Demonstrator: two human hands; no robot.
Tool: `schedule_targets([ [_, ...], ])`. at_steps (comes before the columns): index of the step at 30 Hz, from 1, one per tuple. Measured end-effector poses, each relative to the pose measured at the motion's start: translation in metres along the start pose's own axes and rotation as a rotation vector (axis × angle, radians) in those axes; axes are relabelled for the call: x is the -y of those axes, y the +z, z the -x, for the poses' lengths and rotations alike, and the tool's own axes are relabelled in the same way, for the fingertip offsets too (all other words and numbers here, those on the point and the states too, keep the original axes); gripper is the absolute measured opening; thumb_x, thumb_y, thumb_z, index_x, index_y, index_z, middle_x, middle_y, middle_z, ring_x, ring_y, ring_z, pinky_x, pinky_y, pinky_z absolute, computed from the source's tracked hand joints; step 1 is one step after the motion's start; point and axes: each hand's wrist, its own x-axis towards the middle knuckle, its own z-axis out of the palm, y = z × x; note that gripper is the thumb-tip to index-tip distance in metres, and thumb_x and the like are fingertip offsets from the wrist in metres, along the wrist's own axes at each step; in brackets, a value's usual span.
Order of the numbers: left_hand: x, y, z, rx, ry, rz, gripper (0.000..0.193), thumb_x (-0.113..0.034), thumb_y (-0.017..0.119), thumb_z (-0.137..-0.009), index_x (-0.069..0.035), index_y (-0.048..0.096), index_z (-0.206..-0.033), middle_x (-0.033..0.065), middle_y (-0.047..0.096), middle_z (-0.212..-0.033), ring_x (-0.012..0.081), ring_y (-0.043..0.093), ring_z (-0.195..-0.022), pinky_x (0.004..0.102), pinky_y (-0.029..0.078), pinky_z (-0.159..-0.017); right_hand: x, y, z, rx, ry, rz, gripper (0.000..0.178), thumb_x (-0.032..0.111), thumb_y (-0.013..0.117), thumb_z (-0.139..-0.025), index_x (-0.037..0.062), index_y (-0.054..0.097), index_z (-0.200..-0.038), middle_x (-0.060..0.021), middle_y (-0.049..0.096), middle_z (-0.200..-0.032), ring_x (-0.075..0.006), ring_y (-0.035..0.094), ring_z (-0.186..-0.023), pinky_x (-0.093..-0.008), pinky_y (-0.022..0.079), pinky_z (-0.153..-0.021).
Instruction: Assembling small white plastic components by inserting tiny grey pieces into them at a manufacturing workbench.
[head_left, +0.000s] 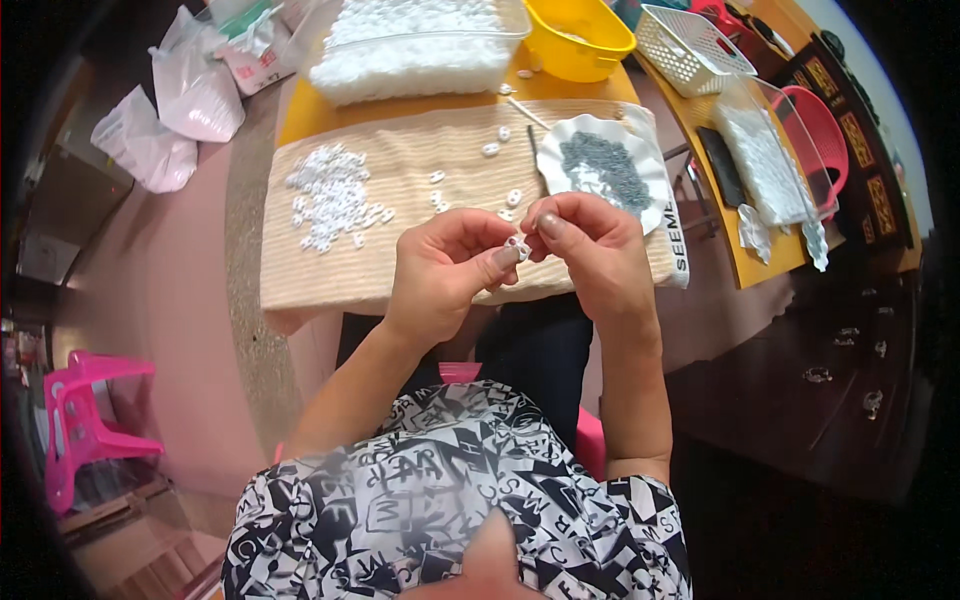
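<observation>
My left hand pinches a small white plastic piece between thumb and forefinger over the front of a striped beige towel. Close against it, my right hand has its thumb and fingertips pressed together; whatever they hold is too small to make out. Left of my hands, a heap of small white oval plastic pieces is spread on the towel. A few loose white pieces lie beyond my fingers. Behind my right hand, a white wavy-edged dish holds many tiny grey parts.
At the table's far side stand a clear bin full of white pieces and a yellow basin. A side table on the right carries a white basket and a clear box. A pink stool and white bags are leftward.
</observation>
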Motion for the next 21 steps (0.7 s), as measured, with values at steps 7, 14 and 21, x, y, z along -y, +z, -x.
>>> schedule_targets([
  [7, -0.018, -0.015, 0.03, -0.075, 0.046, 0.068, 0.014, 0.003, 0.058, -0.078, 0.003, 0.06, -0.092, 0.0069, 0.062, -0.079, 0.0095, 0.057, -0.067, 0.02, 0.046, -0.058, 0.0, 0.037, 0.009, 0.033, 0.085, 0.024, 0.012, 0.009, 0.055, -0.083, -0.0028, 0.058, -0.085, -0.003, 0.058, -0.075, -0.0071, 0.052, -0.069, -0.0201, 0.043, -0.065],
  [14, -0.022, -0.027, 0.039, -0.061, -0.032, 0.154, 0.016, 0.004, 0.057, -0.077, 0.003, 0.059, -0.092, 0.0061, 0.061, -0.077, 0.0093, 0.057, -0.066, 0.0191, 0.046, -0.057, -0.007, 0.056, 0.02, -0.034, 0.114, -0.033, 0.011, 0.006, 0.053, -0.084, -0.0046, 0.057, -0.087, -0.008, 0.059, -0.083, -0.0112, 0.056, -0.071, -0.0219, 0.046, -0.066],
  [21, -0.015, -0.028, 0.04, -0.085, -0.005, 0.147, 0.017, 0.003, 0.059, -0.077, 0.004, 0.058, -0.094, 0.0086, 0.061, -0.079, 0.0112, 0.058, -0.066, 0.0197, 0.047, -0.057, -0.007, 0.058, 0.02, -0.05, 0.13, -0.001, 0.01, 0.004, 0.054, -0.083, -0.0048, 0.056, -0.088, -0.0086, 0.058, -0.086, -0.0128, 0.058, -0.073, -0.0235, 0.05, -0.064],
])
